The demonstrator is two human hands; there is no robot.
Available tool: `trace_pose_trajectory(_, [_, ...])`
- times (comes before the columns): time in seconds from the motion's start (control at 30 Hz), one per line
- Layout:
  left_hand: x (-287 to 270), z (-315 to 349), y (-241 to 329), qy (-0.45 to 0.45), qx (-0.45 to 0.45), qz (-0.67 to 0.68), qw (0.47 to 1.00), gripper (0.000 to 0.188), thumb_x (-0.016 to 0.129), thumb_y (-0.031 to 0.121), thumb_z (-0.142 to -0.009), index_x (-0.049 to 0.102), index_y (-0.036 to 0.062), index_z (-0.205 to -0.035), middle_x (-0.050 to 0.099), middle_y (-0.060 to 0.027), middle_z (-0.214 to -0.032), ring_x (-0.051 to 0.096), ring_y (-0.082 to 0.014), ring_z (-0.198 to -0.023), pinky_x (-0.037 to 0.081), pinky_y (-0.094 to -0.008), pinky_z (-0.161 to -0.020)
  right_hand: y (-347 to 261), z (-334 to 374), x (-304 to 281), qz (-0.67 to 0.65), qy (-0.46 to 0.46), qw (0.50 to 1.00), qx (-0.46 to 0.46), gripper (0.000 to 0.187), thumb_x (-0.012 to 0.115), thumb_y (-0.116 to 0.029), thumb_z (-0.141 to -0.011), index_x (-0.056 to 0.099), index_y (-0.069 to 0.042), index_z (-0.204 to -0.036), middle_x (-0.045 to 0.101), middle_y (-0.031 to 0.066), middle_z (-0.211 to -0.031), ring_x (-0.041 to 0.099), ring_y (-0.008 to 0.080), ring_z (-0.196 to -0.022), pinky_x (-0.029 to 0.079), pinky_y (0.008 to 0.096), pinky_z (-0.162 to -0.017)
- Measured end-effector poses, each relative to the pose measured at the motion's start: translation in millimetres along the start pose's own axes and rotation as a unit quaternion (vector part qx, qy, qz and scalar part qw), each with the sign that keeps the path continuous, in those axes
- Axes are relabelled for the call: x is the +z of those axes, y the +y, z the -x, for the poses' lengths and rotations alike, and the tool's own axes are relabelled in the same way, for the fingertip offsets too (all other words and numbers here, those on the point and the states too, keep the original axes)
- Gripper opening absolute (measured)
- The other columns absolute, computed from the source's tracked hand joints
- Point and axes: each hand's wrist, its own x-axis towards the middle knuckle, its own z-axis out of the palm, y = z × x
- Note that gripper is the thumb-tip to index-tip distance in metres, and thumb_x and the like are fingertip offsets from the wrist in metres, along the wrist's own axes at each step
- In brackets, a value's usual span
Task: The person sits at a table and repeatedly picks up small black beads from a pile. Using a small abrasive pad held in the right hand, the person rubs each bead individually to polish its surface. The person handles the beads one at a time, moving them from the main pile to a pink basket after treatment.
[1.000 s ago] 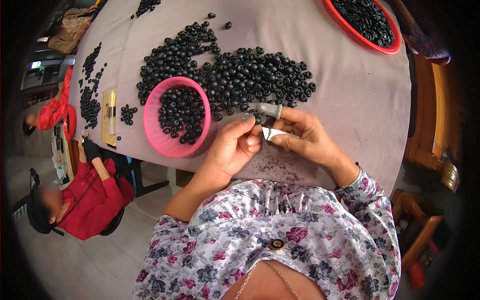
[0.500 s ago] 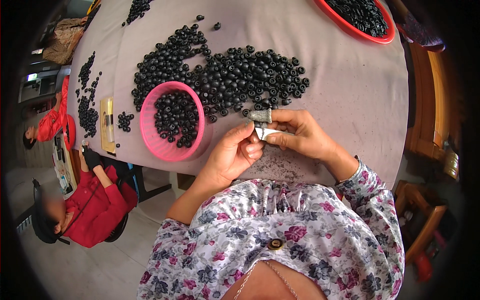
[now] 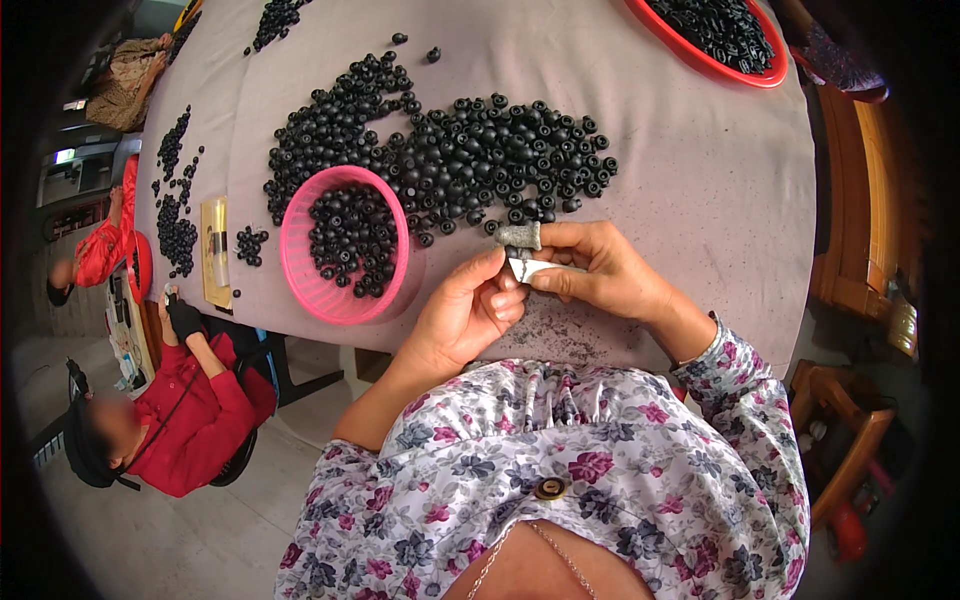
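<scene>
Hands (image 3: pixel 470 310) nearer grey felted thimble (image 3: pixel 519 236).

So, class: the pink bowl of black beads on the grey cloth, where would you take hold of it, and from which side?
Grip the pink bowl by its bare near-left rim, from the table edge. It sits upright and open, the loose bead pile crowds its far side, and the left hand is closest.

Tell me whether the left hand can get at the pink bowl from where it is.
Probably yes: the left hand sits just right of the pink bowl, nothing lies between them, though its fingers are busy at the right hand.
</scene>
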Motion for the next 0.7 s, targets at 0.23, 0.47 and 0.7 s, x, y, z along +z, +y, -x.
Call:
trace_pose_trajectory(0.23, [-5.6, 1.4, -2.7, -0.004, -0.008, 0.035, 0.999, 0.028, 0.061, 0.025, -0.098, 0.057, 0.0002, -0.11, 0.052, -0.0005, -0.077, 0.048, -0.0094, -0.063, 0.039, -0.0232, -0.058, -1.0, 1.1, 1.6, 0.01, 0.002, 1.0, 0.009, 0.031, 0.066, -0.009, -0.094, 0.06, 0.003, -0.122, 0.064, 0.0001, -0.096, 0.056, 0.0053, -0.087, 0.047, 0.0222, -0.077])
trace_pose_trajectory(0.47, [4.9, 2.6, -1.7, -0.037, -0.017, 0.03, 0.999, 0.031, 0.06, 0.025, -0.098, 0.055, -0.0012, -0.113, 0.051, -0.0004, -0.077, 0.047, -0.0091, -0.064, 0.039, -0.0227, -0.058, 0.9, -0.1, -1.3, -0.019, -0.003, 1.0, 0.021, 0.028, 0.065, -0.009, -0.094, 0.062, 0.001, -0.12, 0.064, -0.0012, -0.092, 0.054, 0.0032, -0.076, 0.046, 0.0194, -0.063])
trace_pose_trajectory(0.7, [1.8, 0.9, -4.2, -0.042, 0.0, 0.007, 0.999, 0.032, 0.06, 0.026, -0.098, 0.058, -0.0017, -0.113, 0.051, 0.0015, -0.078, 0.045, -0.0071, -0.063, 0.039, -0.0227, -0.059, 2.4, -1.5, -5.1, -0.027, -0.021, 0.999, 0.022, 0.025, 0.065, -0.007, -0.094, 0.064, 0.001, -0.117, 0.065, -0.0008, -0.089, 0.053, 0.0037, -0.069, 0.044, 0.0196, -0.059])
